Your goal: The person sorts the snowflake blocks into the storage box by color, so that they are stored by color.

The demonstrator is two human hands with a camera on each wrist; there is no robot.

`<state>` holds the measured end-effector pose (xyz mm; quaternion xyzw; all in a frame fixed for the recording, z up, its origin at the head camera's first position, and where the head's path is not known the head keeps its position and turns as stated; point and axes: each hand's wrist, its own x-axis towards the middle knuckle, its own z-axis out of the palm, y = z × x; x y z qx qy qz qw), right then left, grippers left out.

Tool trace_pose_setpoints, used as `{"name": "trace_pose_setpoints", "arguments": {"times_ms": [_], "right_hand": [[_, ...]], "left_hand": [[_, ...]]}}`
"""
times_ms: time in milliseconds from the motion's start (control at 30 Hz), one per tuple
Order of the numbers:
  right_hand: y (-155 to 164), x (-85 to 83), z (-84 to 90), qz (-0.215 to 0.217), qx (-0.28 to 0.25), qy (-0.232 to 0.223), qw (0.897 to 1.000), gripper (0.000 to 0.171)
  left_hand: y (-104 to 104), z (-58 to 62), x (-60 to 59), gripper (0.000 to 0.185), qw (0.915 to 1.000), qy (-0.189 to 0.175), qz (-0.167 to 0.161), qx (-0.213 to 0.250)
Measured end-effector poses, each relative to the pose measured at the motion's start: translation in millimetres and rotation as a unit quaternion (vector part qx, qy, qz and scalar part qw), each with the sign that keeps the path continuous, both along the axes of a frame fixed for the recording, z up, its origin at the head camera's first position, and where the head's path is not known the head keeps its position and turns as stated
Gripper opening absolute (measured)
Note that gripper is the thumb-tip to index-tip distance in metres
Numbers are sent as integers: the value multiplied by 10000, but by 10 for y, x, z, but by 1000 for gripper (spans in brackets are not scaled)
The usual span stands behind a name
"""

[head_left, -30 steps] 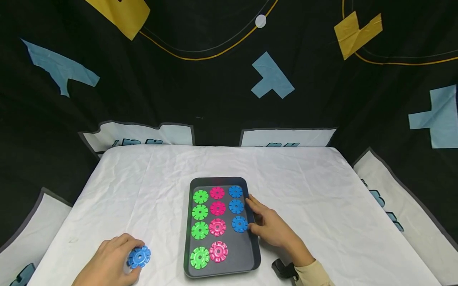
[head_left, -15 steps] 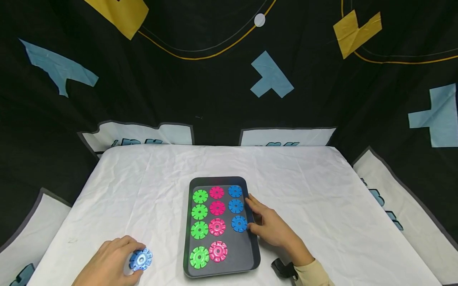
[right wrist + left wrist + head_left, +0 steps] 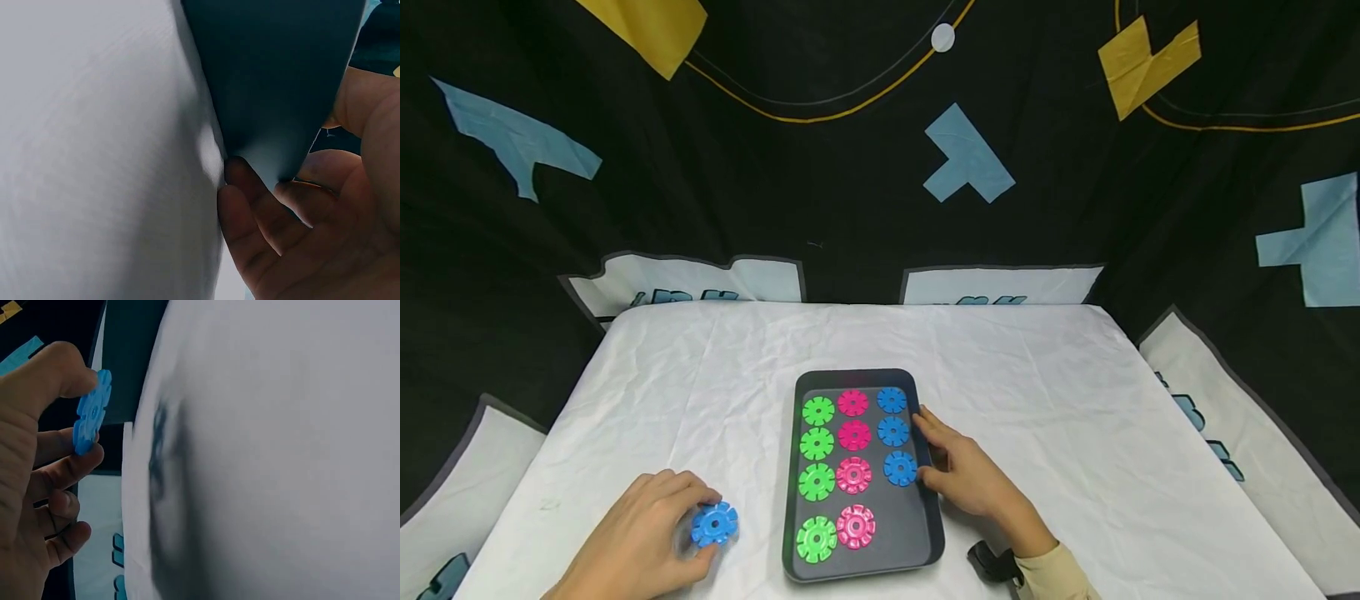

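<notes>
At the left of the bench, which is covered with a wrinkled white cloth, the left hand pinches a blue notched plastic disc between thumb and fingers. The left wrist view shows the thumb on top of the disc and the fingers curled under it, with the disc lifted off the cloth. Compared with one second ago, this hand and the disc have moved a little to the right and slightly forward, nearer to the tray; the disc now faces more toward the camera.

In the middle lies a dark rectangular plastic tray. Inside it there is a column of four green notched discs, then a column of four pink notched discs, then a column of three blue notched discs. These have not changed place since the earlier frames.

At the right edge of the tray the right hand grips the rim, thumb over the edge near the lowest blue disc, fingers under the tray as the right wrist view shows. It stays where it was. A small black object sits at that wrist.
</notes>
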<state>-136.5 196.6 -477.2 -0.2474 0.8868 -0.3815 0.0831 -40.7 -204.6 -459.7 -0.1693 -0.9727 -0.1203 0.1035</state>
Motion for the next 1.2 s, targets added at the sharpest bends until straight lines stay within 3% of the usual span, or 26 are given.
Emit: {"name": "trace_pose_setpoints", "arguments": {"times_ms": [167,367,600,733,933,1200], "right_hand": [[-8,1,-4,-31,2,7,10000,78],[2,20,-9,-67,34,-21,10000,78],[-4,7,-13,-82,84,80,9999,77],[-8,-8,-18,-69,156,143,9998,76],[-4,-14,15,-28,169,92,9998,76],[23,-42,-26,13,191,239,9995,76]], "left_hand": [[143,94,-151,41,9969,556,-480,275],[381,188,-364,42,9884,679,-1204,636],[698,335,-595,40,9748,594,-2015,751],[898,426,-718,39,9667,524,-2427,618],[1226,540,-871,41,9482,378,-3140,280],[1637,519,-967,40,9261,-115,-3770,-98]]}}
